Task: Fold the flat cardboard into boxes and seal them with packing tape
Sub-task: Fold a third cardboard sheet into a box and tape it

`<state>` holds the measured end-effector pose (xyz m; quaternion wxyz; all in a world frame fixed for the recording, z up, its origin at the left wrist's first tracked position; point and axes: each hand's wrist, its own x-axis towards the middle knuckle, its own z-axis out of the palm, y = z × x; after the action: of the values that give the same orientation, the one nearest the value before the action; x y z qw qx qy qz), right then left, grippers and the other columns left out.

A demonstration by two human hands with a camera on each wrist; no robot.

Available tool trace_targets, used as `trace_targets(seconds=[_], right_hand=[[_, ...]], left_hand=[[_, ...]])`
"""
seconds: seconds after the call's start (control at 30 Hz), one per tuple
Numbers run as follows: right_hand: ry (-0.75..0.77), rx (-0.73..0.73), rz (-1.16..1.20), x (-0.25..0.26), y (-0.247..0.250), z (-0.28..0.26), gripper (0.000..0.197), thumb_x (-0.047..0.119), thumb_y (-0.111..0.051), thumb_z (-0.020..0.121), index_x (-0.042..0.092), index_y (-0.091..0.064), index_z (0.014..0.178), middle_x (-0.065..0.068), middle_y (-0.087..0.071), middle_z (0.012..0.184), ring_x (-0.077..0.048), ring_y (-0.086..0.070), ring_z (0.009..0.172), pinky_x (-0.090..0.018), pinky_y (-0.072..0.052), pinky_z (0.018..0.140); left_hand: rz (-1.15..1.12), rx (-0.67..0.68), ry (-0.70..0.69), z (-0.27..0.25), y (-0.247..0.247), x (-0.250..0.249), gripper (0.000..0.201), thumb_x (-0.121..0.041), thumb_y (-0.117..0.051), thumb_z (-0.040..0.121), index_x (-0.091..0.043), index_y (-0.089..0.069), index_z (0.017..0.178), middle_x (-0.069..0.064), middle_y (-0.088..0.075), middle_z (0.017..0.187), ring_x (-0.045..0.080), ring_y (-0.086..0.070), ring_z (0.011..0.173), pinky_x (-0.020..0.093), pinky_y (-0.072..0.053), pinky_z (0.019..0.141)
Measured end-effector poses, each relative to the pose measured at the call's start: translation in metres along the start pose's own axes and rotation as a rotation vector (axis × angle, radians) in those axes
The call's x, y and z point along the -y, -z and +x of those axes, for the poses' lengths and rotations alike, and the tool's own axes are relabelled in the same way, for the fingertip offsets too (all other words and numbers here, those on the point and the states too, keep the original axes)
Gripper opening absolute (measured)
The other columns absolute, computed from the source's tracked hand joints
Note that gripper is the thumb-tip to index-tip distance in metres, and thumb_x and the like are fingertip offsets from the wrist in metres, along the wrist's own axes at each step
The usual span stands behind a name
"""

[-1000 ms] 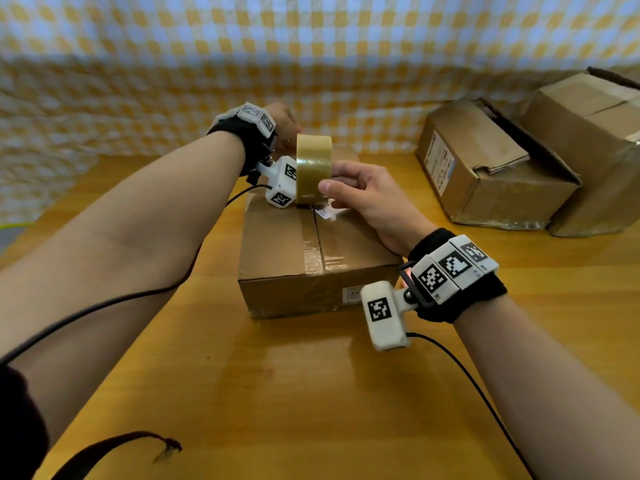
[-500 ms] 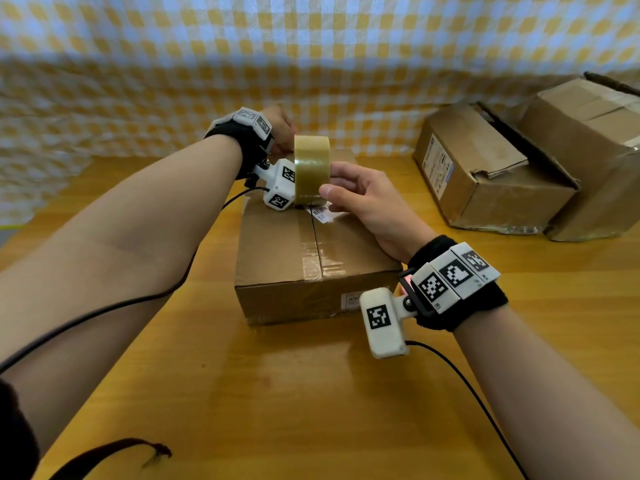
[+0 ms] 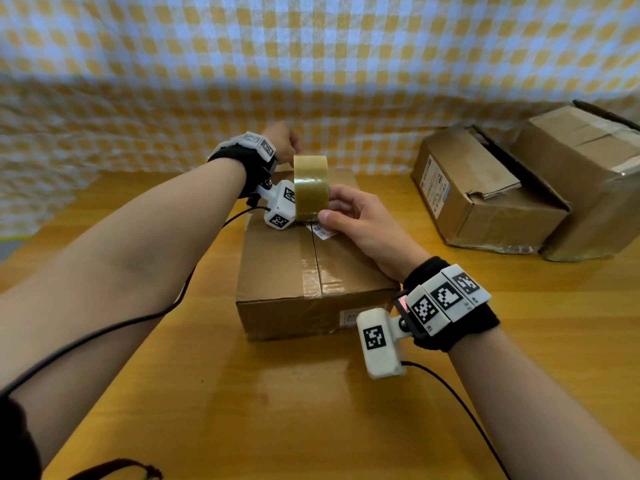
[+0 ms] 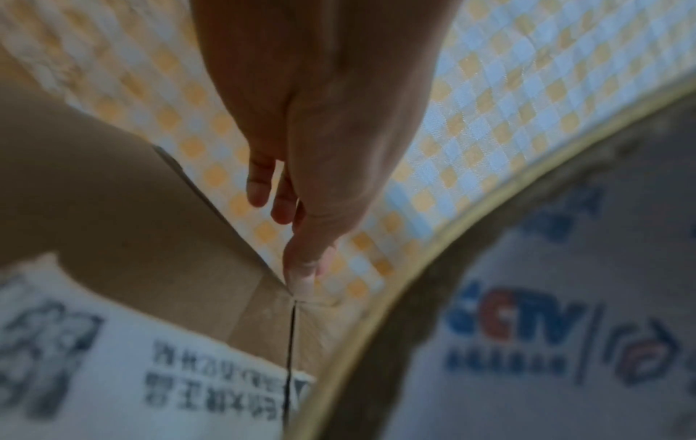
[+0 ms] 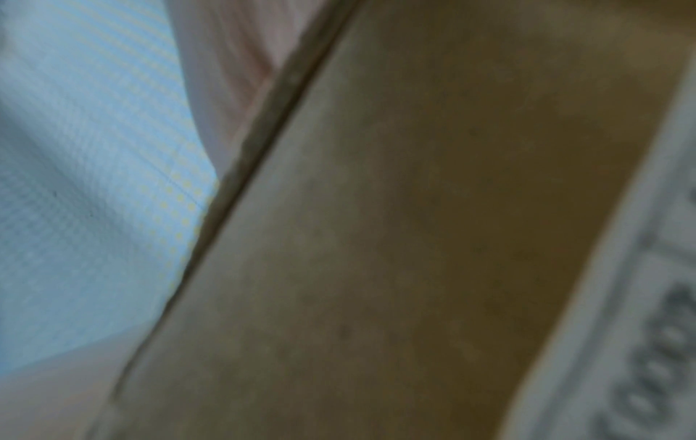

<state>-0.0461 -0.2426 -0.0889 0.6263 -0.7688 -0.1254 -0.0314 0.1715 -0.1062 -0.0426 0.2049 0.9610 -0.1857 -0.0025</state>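
In the head view, the tape roll [image 3: 310,188] is held upright over the far end of the closed box [image 3: 304,265] on the counter [image 3: 277,410], gripped by the curled fingers of the right hand [image 3: 360,220]. In the left wrist view, the left hand [image 4: 312,166] is reached past the box's far edge, its thumb pressed to the seam, the other fingers extended. In the right wrist view, only blurred tape is seen.

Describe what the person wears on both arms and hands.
Both forearms are bare, with no sleeves or gloves. The left wrist band and right wrist band are black, each topped with white blocks bearing black square markers. A white camera pod juts from the right band, and thin black cables trail off.
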Motion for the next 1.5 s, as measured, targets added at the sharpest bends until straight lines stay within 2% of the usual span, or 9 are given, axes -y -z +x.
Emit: trace_targets(seconds=[0.1,0.3,0.7,0.9,0.97,1.1,1.3,1.4,1.5], right_hand=[[0.001,-0.007,0.008,-0.001,-0.001,0.000,0.029,0.004,-0.059,0.098,0.010,-0.063,0.125,-0.011,-0.071,0.112,-0.017,-0.066,0.102,-0.029,-0.053,0.092],[-0.002,-0.026,0.016,0.000,-0.001,0.001,0.025,0.001,-0.058,0.098,0.008,-0.064,0.121,-0.012,-0.071,0.107,-0.013,-0.066,0.093,-0.023,-0.053,0.083],[-0.018,-0.047,-0.044,-0.002,-0.003,0.003,0.023,0.006,-0.059,0.098,0.011,-0.066,0.119,-0.012,-0.072,0.113,-0.029,-0.066,0.110,-0.041,-0.053,0.100],[-0.022,-0.053,-0.085,0.000,-0.003,0.002,0.024,0.012,-0.056,0.101,0.013,-0.065,0.123,-0.004,-0.072,0.117,-0.019,-0.066,0.112,-0.043,-0.050,0.105],[-0.023,-0.054,-0.104,0.001,-0.004,0.002,0.024,0.013,-0.055,0.102,0.015,-0.065,0.124,-0.001,-0.071,0.119,-0.015,-0.065,0.114,-0.042,-0.049,0.106],[-0.019,-0.063,-0.111,0.002,-0.004,0.000,0.023,0.012,-0.056,0.102,0.019,-0.066,0.121,0.000,-0.072,0.118,-0.013,-0.065,0.113,-0.039,-0.049,0.106],[-0.009,-0.072,-0.082,0.004,-0.005,-0.003,0.024,0.011,-0.056,0.101,0.018,-0.067,0.122,0.000,-0.074,0.115,-0.012,-0.068,0.108,-0.034,-0.052,0.102],[-0.013,-0.080,-0.081,0.003,-0.005,-0.002,0.026,0.013,-0.057,0.101,0.016,-0.067,0.125,0.000,-0.074,0.115,-0.014,-0.068,0.109,-0.038,-0.051,0.103],[-0.011,-0.084,-0.081,0.002,-0.004,-0.002,0.027,0.013,-0.057,0.101,0.015,-0.067,0.126,-0.001,-0.075,0.114,-0.016,-0.069,0.109,-0.042,-0.051,0.104]], left_hand=[[0.038,-0.038,-0.014,0.001,0.001,-0.002,0.015,0.000,-0.068,0.084,-0.010,-0.076,0.091,0.006,-0.066,0.089,0.018,-0.059,0.085,0.029,-0.046,0.074],[0.094,0.001,-0.041,-0.001,0.003,-0.008,0.016,-0.004,-0.071,0.084,-0.008,-0.077,0.097,0.013,-0.073,0.101,0.024,-0.066,0.092,0.031,-0.051,0.076],[0.213,0.158,-0.160,-0.008,0.003,-0.013,0.025,-0.013,-0.068,0.092,-0.008,-0.072,0.116,0.015,-0.070,0.111,0.029,-0.064,0.097,0.033,-0.044,0.074],[0.358,0.385,-0.184,-0.008,0.008,-0.011,0.032,-0.031,-0.061,0.095,-0.014,-0.066,0.122,0.005,-0.068,0.118,0.027,-0.064,0.107,0.050,-0.049,0.100],[0.387,0.460,-0.163,-0.016,0.015,-0.016,0.030,-0.031,-0.054,0.100,-0.009,-0.062,0.119,0.007,-0.065,0.115,0.026,-0.060,0.105,0.047,-0.047,0.100],[0.351,0.424,-0.204,-0.031,0.021,-0.019,0.022,-0.032,-0.050,0.104,-0.014,-0.062,0.102,0.004,-0.064,0.105,0.023,-0.057,0.095,0.039,-0.045,0.091],[0.313,0.421,-0.112,-0.037,0.015,-0.012,0.027,-0.028,-0.041,0.107,-0.007,-0.056,0.115,0.011,-0.057,0.119,0.025,-0.052,0.104,0.033,-0.039,0.090],[0.230,0.400,-0.153,-0.035,0.017,-0.009,0.048,-0.033,-0.054,0.101,-0.018,-0.043,0.145,0.005,-0.048,0.144,0.024,-0.046,0.129,0.040,-0.035,0.110],[0.216,0.311,-0.186,-0.031,0.017,-0.003,0.040,-0.029,-0.063,0.096,-0.021,-0.051,0.133,0.002,-0.056,0.132,0.022,-0.053,0.119,0.041,-0.043,0.103]])
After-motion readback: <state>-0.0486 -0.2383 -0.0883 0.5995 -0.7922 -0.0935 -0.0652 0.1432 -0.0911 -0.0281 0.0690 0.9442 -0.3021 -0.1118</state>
